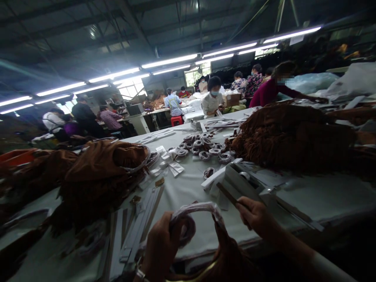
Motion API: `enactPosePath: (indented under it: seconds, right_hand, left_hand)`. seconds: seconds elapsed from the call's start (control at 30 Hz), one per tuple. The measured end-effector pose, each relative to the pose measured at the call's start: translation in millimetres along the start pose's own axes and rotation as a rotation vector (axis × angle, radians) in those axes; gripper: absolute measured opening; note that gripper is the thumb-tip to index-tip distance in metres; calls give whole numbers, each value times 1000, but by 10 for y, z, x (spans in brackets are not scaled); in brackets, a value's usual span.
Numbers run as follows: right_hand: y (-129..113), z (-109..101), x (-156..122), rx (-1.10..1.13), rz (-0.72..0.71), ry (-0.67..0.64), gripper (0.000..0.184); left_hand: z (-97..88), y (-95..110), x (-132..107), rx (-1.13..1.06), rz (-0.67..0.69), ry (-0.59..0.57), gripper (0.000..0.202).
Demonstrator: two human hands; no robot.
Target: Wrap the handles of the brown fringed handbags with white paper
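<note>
My left hand [161, 244] is closed around a curved handle wrapped in clear plastic [202, 206]. A coiled, wrapped ring [188, 231] shows beside its fingers; whether it is part of the same piece I cannot tell. Brown cloth [227, 254], apparently a bag, hangs from the handle's right end toward the bottom edge. Between the thumb and fingers of my right hand [255, 215] is a narrow flat brown strip [226, 194], its far end pointing up and left. Just beyond the strip stands a white tape dispenser [235, 178].
Wrapped rings [202, 145] lie heaped mid-table near white paper labels [175, 168]. Brown cloth piles stand at left [96, 168] and right [293, 137]. Long flat strips [141, 219] lie left of my left hand. Across the table, a person in a magenta top [264, 92] reaches sideways.
</note>
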State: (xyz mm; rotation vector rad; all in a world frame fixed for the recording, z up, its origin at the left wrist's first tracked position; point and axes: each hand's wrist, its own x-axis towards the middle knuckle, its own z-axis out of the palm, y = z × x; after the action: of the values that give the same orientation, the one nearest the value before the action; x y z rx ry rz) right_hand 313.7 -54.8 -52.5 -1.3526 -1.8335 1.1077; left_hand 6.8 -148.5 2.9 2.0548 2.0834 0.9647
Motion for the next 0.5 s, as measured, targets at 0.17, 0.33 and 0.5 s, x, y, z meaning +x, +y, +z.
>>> enactPosePath:
  seconds: [0.17,0.33,0.5]
  right_hand:
    - [-730,271,-480,499,138,-355,49]
    - [-694,811,-501,531,235,-293,46]
    - [-664,1073,-378,644,327,-358,53]
  left_hand:
    - [-3,159,49,10,-92,-29,37]
    - [-27,199,-10,-53,-122,-16,38]
    - [23,167,-58,-86,-91,53,53]
